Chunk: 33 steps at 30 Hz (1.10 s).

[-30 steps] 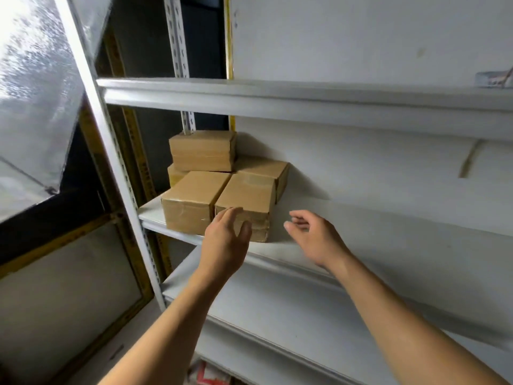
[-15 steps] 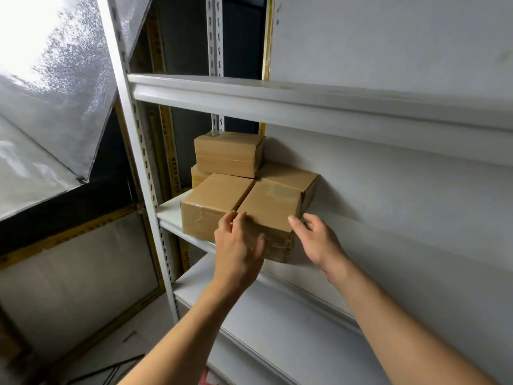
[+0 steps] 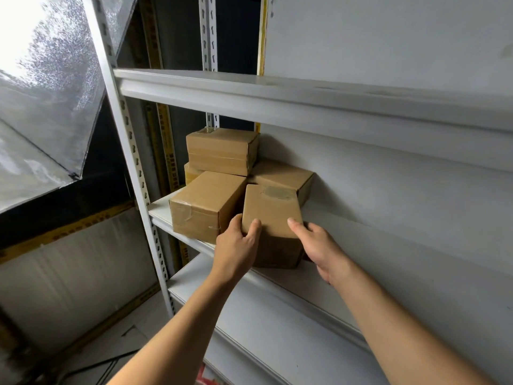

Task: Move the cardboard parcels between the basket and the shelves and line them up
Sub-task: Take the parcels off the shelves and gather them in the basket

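Hands, left (image 3: 236, 245) and right (image 3: 319, 245), clasp front parcel (image 3: 272, 209).

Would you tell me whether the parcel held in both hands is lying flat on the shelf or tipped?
Tipped. The held parcel leans out of line with the front left parcel, gripped by the left hand and right hand.

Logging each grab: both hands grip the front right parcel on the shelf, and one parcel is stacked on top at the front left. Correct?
Not quite. The head view shows the stacked parcel at the back left. Both the left hand and right hand do grip the front right parcel on the shelf.
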### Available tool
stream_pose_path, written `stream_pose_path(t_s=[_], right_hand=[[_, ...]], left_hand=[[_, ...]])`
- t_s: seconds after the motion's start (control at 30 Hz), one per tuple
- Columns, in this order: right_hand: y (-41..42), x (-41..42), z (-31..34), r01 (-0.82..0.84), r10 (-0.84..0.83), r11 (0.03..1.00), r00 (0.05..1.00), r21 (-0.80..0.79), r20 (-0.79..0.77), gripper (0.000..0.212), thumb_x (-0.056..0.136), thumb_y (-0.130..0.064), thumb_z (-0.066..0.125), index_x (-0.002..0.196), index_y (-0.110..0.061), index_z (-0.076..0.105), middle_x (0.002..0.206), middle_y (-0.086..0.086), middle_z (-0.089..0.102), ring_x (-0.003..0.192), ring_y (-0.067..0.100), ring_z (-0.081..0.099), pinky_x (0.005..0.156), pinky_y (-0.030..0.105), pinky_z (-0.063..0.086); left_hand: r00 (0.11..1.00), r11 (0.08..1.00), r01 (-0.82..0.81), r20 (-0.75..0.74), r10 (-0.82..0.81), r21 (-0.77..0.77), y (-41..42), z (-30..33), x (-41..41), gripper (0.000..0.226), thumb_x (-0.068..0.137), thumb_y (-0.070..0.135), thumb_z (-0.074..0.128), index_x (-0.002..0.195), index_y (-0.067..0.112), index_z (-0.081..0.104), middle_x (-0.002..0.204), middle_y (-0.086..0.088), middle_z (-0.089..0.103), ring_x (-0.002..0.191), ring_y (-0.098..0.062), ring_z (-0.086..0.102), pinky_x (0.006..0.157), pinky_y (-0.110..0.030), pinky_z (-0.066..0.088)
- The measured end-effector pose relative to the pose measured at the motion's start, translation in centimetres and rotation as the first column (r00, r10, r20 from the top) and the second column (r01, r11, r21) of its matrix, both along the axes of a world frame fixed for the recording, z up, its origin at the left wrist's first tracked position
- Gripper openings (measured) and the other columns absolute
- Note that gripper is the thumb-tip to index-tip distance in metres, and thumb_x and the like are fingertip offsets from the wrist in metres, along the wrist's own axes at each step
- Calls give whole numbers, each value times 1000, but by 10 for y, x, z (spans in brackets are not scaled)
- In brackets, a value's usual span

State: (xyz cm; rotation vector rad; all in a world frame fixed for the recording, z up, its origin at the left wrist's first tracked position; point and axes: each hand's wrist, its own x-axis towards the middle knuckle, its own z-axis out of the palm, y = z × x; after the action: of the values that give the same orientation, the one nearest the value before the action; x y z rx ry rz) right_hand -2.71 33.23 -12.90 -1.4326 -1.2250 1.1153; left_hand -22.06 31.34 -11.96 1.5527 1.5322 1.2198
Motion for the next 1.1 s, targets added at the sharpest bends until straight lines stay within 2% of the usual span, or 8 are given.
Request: stream_pose_path(t_s=[0.13, 0.27, 0.4, 0.57, 0.7, 0.8, 0.97, 1.1], right_hand=[[-24, 1, 8, -23, 29, 994, 998, 102, -57, 68, 76, -62, 77, 134, -29, 66, 127, -7, 75, 121, 17, 70, 112, 51, 51], [-52, 5, 13, 16, -7, 983, 999, 183, -47, 57, 90, -41, 77, 143, -35, 58, 137, -13, 70, 130, 11, 64, 117, 46, 47], [-86, 12, 9, 118, -108, 965, 993, 236, -53, 50, 102, -17, 70, 148, -29, 56, 137, -11, 70, 127, 9, 66, 115, 41, 49], [-137, 32, 0, 302, -294, 912, 953, 277, -71, 54, 102, -12, 69, 152, -23, 52, 142, -6, 67, 129, 13, 65, 116, 43, 48], [-191, 52, -1, 412, -409, 861, 910, 298, -75, 56, 102, -18, 70, 154, -26, 51, 143, -10, 66, 129, 8, 64, 114, 37, 49], [-239, 68, 4, 489, -490, 816, 868, 309, -79, 57, 102, -20, 70, 155, -27, 50, 143, -11, 66, 129, 6, 64, 112, 33, 50], [-336, 93, 9, 621, -622, 706, 774, 341, -119, 56, 102, -18, 69, 154, -26, 51, 139, -14, 68, 125, 3, 65, 101, 21, 53], [-434, 110, 3, 712, -712, 628, 689, 314, -137, 59, 100, -35, 71, 154, -36, 49, 137, -21, 67, 126, -2, 63, 105, 24, 52]], left_hand=[[995, 995, 36, 90, -44, 91, -10, -7, -6, 58, 101, 41, 63, 154, 29, 43, 137, 5, 63, 115, -18, 66, 95, -39, 61], [971, 973, 178, 135, -198, 146, -18, -12, -7, 76, 99, 29, 71, 163, 34, 30, 151, 10, 50, 135, -12, 50, 109, -34, 51], [938, 945, 273, 168, -303, 179, -23, -18, 3, 76, 97, 20, 73, 162, 32, 35, 151, 13, 49, 141, -6, 46, 102, -11, 44], [866, 883, 421, 199, -460, 208, -45, -19, 37, 73, 98, 11, 71, 162, 26, 37, 151, 8, 49, 135, -1, 47, 92, -2, 45], [800, 813, 539, 168, -576, 221, -73, -18, 68, 72, 99, 17, 71, 161, 32, 37, 152, 10, 49, 135, 1, 49, 103, -14, 49], [740, 757, 610, 173, -649, 234, -103, -12, 94, 72, 99, 14, 71, 161, 31, 39, 150, 11, 52, 127, 16, 52, 104, -16, 49], [609, 639, 728, 192, -769, 249, -173, -3, 142, 69, 99, 10, 69, 158, 35, 43, 141, 19, 59, 123, 9, 60, 99, -22, 56], [500, 528, 816, 172, -849, 236, -255, -6, 181, 67, 100, 8, 67, 157, 33, 43, 143, 13, 61, 123, 3, 62, 97, -18, 54]])
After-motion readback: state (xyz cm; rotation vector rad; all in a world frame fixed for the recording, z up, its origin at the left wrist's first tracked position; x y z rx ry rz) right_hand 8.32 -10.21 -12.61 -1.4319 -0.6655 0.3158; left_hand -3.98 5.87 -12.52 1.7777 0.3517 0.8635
